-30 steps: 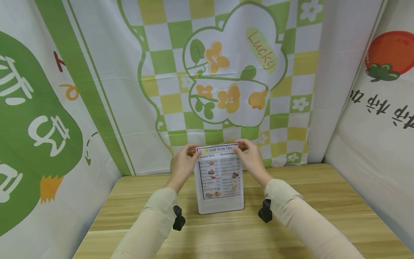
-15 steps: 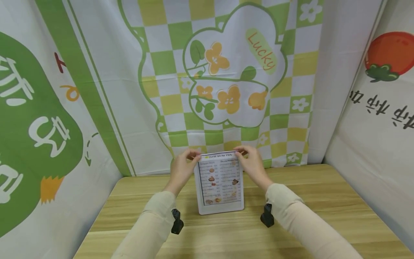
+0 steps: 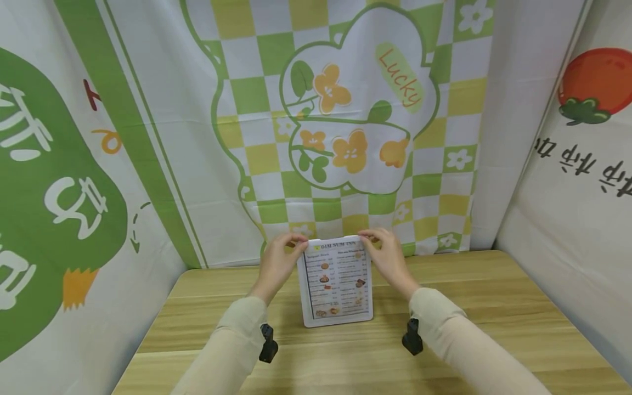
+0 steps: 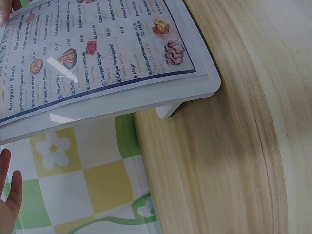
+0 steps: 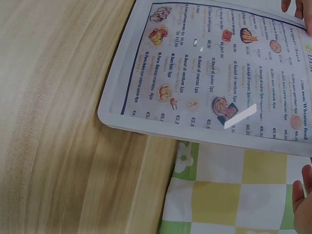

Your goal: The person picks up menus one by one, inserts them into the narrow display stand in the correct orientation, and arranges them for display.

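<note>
A white-framed menu stand (image 3: 338,322) is upright on the wooden table. Inside its clear front lies a printed "DIM SUM INN" menu sheet (image 3: 340,280), its heading just below the stand's top edge. My left hand (image 3: 278,265) pinches the top left corner, thumb in front. At the top right corner my right hand (image 3: 391,261) pinches likewise. A white foot (image 4: 168,111) juts out behind the stand in the left wrist view. Each wrist view catches only part of the hands at its edge, such as right-hand fingers (image 5: 302,197) beside the frame.
The wood-grain table (image 3: 336,362) stretches out on both sides of the stand. Behind it hangs a green, yellow and white checked cloth (image 3: 276,181). Printed side curtains (image 3: 568,219) border the table left and right.
The menu sheet has slid down within the stand; its heading sits lower and the sheet now reaches near the bottom rim. Both hands have moved down to the stand's top corners.
</note>
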